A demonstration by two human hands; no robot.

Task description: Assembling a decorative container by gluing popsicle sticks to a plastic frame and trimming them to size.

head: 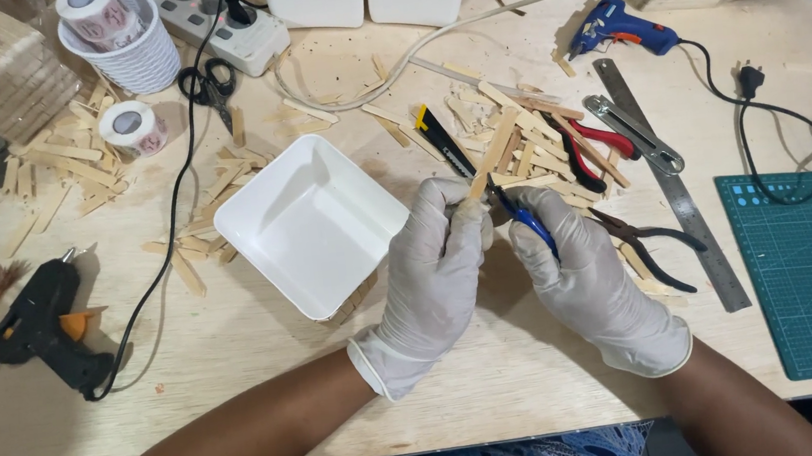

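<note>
Matt wooden sticks (518, 141), glossy white plastic tray (310, 226)

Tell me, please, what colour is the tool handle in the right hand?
Blue handle, held in the right hand; head view.

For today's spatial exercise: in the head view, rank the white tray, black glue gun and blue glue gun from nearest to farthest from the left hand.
1. White tray, just left of the left hand.
2. Blue glue gun, far upper right.
3. Black glue gun, far left edge.
</note>
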